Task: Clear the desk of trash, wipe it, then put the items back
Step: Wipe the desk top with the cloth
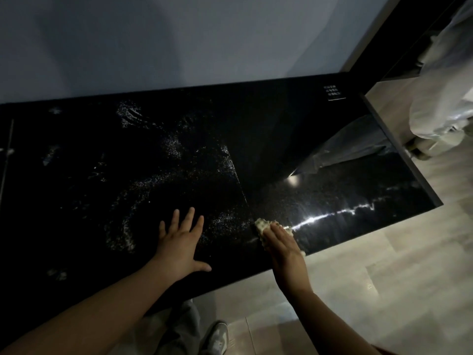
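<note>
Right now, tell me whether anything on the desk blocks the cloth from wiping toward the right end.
Nothing visible does. The right hand presses the cloth on the desk near its front edge; the surface rightward shows only reflections. A white label sits far back by the wall. The left hand rests on the cloth's other side.

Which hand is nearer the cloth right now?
Right. The right hand lies flat on top of the cloth, pressing it to the desk. The left hand rests flat on the desk, apart from the cloth, to its left.
</note>
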`<state>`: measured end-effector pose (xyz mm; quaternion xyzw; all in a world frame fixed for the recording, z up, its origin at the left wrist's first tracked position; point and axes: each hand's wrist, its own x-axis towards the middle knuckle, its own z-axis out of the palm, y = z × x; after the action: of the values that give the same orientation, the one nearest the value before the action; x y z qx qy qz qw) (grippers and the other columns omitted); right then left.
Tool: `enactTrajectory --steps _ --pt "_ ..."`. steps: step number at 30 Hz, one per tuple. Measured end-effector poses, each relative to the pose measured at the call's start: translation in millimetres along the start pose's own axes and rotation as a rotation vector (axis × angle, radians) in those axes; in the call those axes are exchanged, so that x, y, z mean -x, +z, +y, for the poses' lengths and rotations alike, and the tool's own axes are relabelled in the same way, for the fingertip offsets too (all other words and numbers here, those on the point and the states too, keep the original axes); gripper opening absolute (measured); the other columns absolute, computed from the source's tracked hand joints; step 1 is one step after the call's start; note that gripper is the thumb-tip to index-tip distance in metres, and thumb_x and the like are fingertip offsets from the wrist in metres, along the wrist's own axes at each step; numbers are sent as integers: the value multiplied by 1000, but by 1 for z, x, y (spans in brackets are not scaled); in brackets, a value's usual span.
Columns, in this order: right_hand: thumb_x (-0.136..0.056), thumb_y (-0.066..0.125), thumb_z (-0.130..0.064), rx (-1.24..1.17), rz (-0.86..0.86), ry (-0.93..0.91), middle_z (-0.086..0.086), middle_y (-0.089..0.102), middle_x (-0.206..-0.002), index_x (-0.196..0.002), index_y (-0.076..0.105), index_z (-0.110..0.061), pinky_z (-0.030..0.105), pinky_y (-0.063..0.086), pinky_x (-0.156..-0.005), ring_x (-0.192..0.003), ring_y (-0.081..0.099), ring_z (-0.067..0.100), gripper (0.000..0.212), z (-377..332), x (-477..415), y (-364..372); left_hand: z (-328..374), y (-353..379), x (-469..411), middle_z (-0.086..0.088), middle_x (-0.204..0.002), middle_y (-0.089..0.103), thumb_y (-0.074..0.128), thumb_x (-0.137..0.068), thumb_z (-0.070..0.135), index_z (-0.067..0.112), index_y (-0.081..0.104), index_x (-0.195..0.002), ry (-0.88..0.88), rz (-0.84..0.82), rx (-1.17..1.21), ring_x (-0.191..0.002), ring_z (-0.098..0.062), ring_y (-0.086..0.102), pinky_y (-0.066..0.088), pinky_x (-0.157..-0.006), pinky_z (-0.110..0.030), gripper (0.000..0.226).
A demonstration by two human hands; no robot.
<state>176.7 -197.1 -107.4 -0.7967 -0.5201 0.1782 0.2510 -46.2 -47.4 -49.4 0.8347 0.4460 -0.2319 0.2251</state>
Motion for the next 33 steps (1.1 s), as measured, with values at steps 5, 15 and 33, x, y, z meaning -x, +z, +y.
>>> enactTrajectory --steps 5,15,33 --pt "-92 62 -17 20 33 -1 -5 48 -143 -130 59 -27 34 41 -106 -131 36 5 39 5 28 -3 3 10 4 -1 -156 -29 72 -69 62 24 -10 -153 -49 -20 -15 -144 -37 -21 4 -117 -58 122" --pt "-89 62 -5 -15 7 -7 -12 56 -135 -128 58 -36 22 51 -92 -116 55 5 50 11 76 -23 17 16 24 -3 -159 -19 70 -69 66 23 -5 -153 -63 40 -12 -146 -34 -13 5 -117 -57 121" --pt "-85 71 -19 -97 107 7 -1 57 -109 -116 63 -12 10 37 -70 -87 54 10 33 -44 32 -79 17 -17 69 -4 -161 -3 61 -79 64 22 7 -154 -129 111 73 -148 -31 -2 8 -119 -54 102"
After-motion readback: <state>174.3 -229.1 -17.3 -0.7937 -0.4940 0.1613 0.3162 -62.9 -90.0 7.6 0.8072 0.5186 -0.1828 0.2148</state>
